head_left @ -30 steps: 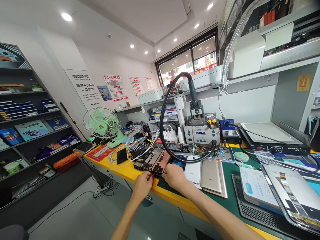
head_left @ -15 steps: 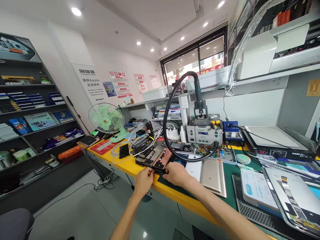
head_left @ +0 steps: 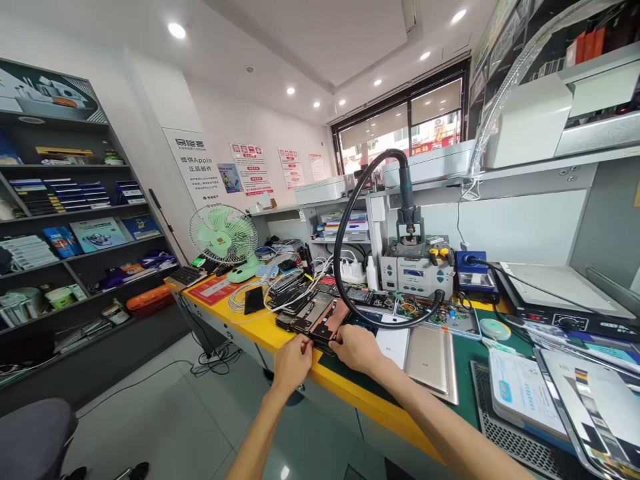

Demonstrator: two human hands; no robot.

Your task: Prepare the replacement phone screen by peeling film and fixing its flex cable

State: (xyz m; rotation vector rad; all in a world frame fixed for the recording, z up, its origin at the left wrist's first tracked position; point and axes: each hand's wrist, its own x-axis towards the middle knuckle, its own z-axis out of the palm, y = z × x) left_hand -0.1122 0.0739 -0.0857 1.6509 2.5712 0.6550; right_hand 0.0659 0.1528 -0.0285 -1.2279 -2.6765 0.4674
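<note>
Opened phone frames lie stacked at the bench's front edge. One has a copper-coloured inner plate (head_left: 332,318); a grey-and-black one (head_left: 311,311) lies beside it. My left hand (head_left: 293,360) is closed at the stack's near left corner, thumb and finger pinched on its edge. Around the near right side of the same frames curls my right hand (head_left: 357,348), gripping them; its fingertips are partly hidden. Right of that hand are a white phone back panel (head_left: 391,343) and a gold tablet-sized back panel (head_left: 426,360).
A hot-air station (head_left: 416,272) stands behind, its black hose (head_left: 344,233) arching over the bench close to my right hand. White cables (head_left: 245,297) and a green fan (head_left: 225,235) are to the left. A perforated metal tray (head_left: 493,407) and a circuit-board tray (head_left: 465,322) lie right.
The view has shifted slightly, so the scene sits further right. Both hands keep almost the same hold on the phone frames.
</note>
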